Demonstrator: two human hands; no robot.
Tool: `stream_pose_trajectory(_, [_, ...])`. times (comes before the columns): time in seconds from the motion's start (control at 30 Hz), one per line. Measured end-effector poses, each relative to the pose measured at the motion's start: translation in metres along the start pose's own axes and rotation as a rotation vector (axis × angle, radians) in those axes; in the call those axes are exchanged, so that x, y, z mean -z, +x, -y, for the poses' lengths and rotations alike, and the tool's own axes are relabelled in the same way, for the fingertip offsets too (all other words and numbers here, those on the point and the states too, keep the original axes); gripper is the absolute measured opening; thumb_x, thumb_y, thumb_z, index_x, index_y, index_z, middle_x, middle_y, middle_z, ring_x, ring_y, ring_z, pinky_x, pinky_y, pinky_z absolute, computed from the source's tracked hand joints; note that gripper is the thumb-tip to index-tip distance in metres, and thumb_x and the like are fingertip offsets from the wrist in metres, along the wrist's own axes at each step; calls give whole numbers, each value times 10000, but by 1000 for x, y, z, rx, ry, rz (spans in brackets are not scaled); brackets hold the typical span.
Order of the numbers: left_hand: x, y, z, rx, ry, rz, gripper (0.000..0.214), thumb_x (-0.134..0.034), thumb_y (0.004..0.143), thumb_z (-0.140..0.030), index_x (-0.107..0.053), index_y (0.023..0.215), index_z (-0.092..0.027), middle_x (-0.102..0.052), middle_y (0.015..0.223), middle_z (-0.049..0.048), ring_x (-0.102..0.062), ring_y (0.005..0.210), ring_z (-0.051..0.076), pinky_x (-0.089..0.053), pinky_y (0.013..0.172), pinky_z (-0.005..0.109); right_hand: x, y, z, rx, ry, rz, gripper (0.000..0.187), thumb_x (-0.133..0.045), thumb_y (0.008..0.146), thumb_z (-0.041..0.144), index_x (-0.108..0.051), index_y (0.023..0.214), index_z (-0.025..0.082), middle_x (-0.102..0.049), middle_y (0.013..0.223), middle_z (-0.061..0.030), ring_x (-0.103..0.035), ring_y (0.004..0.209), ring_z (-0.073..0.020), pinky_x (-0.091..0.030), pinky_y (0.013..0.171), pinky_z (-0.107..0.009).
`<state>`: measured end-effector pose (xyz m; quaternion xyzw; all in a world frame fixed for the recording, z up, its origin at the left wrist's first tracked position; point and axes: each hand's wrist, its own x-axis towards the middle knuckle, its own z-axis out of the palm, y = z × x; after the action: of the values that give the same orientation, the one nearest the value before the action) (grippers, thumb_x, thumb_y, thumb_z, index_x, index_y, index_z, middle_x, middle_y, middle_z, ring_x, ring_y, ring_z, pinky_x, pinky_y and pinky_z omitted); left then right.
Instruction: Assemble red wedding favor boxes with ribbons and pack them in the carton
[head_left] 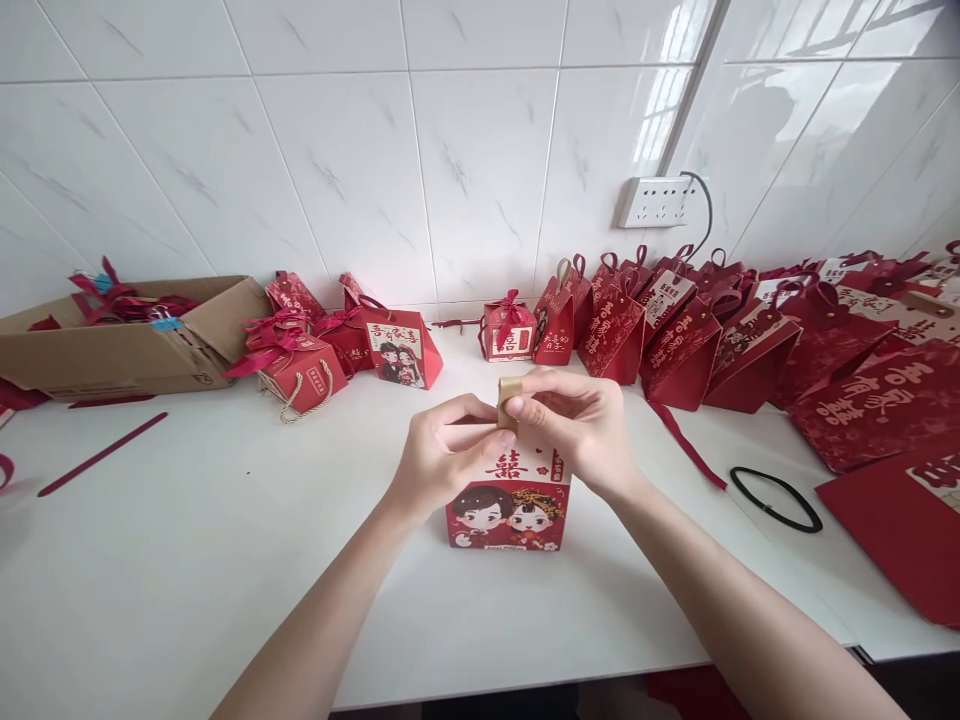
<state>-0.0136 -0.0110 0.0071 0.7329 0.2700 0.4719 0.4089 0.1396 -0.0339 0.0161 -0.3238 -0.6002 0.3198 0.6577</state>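
The left hand [431, 455] is gripping a box [506, 515] near the surface's [300, 560] front edge while the right hand [589, 430] is pinching its gold strap [510, 386].

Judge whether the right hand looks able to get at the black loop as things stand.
Likely yes: the black loop lies uncovered on the table beside the right forearm, though the right hand would first have to release the gold strap it pinches.
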Motion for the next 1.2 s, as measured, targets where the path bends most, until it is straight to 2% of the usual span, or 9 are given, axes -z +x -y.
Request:
stream_pose_trajectory(0.17, [-2,0,-2,3,1,3,116,-659,764,-283,-654,714,-178,-663,647,15,-606,567,131,-502,515,229,2,1,2,-14,-60,-24,56,-714,724,278,-710,708,225,-675,658,0,-603,599,-142,-503,563,-299])
stream_pose_trajectory(0.27, [-3,1,-1,-26,46,-85,151,-672,746,-275,-616,646,-176,-629,579,-3,-591,523,122,-474,468,208,5,2,3,-15,-126,13,77,-689,758,301,-716,763,229,-695,700,-11,-630,639,-158,-523,590,-310])
stream_pose_trajectory(0.4, [-4,2,7,-84,70,-278,138,-668,754,-266,-609,664,-179,-642,645,-3,-632,614,127,-508,544,200,12,4,2,17,-241,78,211,-658,806,315,-684,1007,256,-705,1020,-45,-652,924,-208,-540,770,-361])
stream_pose_trajectory(0.5, [-7,1,17,-241,156,-421,93,-649,774,-234,-622,706,-178,-644,692,2,-635,659,117,-518,601,200,15,5,-5,47,-322,95,292,-664,815,327,-628,1095,256,-669,1092,-49,-626,990,-208,-504,864,-374])
stream_pose_trajectory(0.57, [-10,1,23,-396,250,-427,70,-635,787,-211,-633,729,-173,-647,696,14,-632,661,116,-520,622,209,14,4,-11,48,-391,156,214,-635,839,349,-636,1027,246,-669,1020,-43,-634,893,-191,-507,809,-347])
stream_pose_trajectory(0.63, [-11,1,27,-458,299,-390,58,-622,797,-206,-633,758,-166,-651,707,25,-635,665,121,-523,631,218,14,5,-15,59,-482,206,156,-599,862,375,-650,899,232,-662,907,-33,-619,788,-175,-496,721,-314])
stream_pose_trajectory(0.83, [-10,-1,30,-257,278,-352,66,-614,812,-233,-606,789,-172,-675,728,14,-647,647,121,-513,589,208,8,3,-25,139,-643,101,209,-559,882,394,-591,772,219,-601,669,1,-552,597,-150,-432,557,-275])
stream_pose_trajectory(1.03, [-12,-3,36,-671,442,-447,103,-598,834,-246,-591,766,-169,-672,656,21,-612,580,113,-509,560,218,6,-7,-35,465,-614,58,124,-534,890,221,-570,772,213,-558,714,-8,-549,622,-142,-440,543,-263])
stream_pose_trajectory(1.2, [-15,-1,40,-737,453,-477,168,-577,856,-300,-587,755,-166,-673,638,12,-626,586,99,-516,570,198,9,-9,-35,517,-618,50,117,-533,890,181,-569,780,197,-551,734,-13,-549,639,-129,-426,553,-243])
